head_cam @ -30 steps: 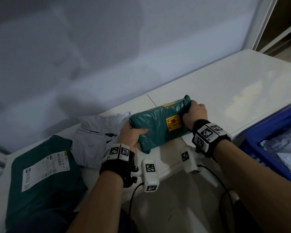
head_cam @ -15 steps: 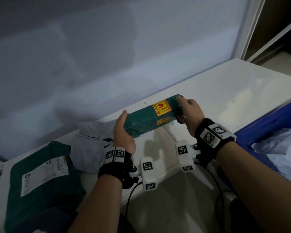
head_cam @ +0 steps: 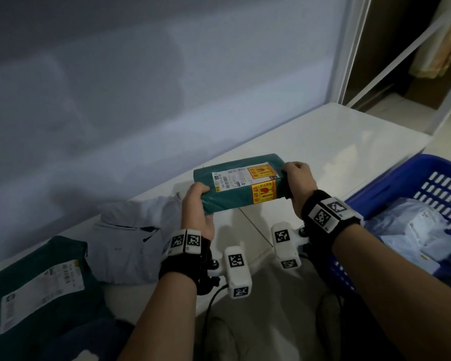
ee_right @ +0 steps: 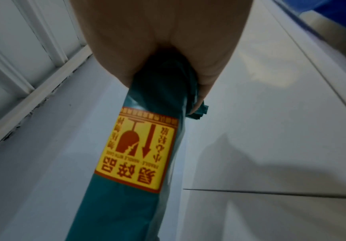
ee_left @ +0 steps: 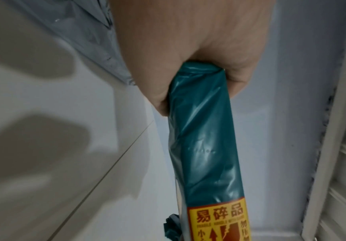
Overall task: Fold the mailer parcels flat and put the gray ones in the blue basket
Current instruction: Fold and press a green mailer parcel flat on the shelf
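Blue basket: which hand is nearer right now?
Right. The right hand grips the green parcel's end just left of the blue basket. The left hand grips the parcel's opposite end, farther from it.

Parcels, basket and hands on the table

We see the held parcel (head_cam: 241,185) at the centre, above the table (head_cam: 323,142), left hand (head_cam: 197,208) at its 8 o'clock end, right hand (head_cam: 297,179) at its 3 o'clock end. A crumpled mailer (head_cam: 130,241) lies at 8 o'clock of it, a flat parcel (head_cam: 37,295) farther on at 8 o'clock. The basket (head_cam: 375,194) sits at 4 o'clock, with mailers (head_cam: 414,238) in it.
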The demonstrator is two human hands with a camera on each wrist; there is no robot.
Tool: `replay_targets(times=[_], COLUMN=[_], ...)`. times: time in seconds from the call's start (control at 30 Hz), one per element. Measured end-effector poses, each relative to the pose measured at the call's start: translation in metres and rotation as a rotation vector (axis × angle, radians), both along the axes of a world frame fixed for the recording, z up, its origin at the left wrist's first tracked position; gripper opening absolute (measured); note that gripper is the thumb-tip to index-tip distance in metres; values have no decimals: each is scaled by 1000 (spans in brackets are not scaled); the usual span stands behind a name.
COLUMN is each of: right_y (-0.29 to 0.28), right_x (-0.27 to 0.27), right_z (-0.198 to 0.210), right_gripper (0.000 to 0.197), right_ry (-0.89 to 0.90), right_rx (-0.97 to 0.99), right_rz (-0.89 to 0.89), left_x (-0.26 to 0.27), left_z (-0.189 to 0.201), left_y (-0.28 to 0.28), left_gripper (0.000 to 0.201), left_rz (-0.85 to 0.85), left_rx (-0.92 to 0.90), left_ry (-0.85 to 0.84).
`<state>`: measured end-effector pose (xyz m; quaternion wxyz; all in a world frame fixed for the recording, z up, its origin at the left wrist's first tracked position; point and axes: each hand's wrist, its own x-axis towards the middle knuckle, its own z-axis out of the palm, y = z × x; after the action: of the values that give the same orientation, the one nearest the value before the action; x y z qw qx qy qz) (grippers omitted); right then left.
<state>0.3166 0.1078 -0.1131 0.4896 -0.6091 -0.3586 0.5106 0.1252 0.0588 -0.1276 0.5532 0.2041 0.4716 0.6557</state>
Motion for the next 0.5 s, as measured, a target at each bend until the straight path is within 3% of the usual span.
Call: replay_targets(times=[0.07, 0.33, 0.5], right_y=[-3, -25, -37], right_x=[1, 16, 40], right_z=[2, 8, 18], right_gripper=[12, 17, 34], right_ry=[-3, 70, -41], right_rx=[7, -16, -57], right_rz=[38, 133, 106], left_x=[1, 2, 27], left_z=[-1, 3, 21], left_y=[2, 1, 4], left_gripper=[19, 22, 27], left_rz=[-11, -44, -131], left_rx=[25, 23, 85], left_ry=[-11, 7, 63])
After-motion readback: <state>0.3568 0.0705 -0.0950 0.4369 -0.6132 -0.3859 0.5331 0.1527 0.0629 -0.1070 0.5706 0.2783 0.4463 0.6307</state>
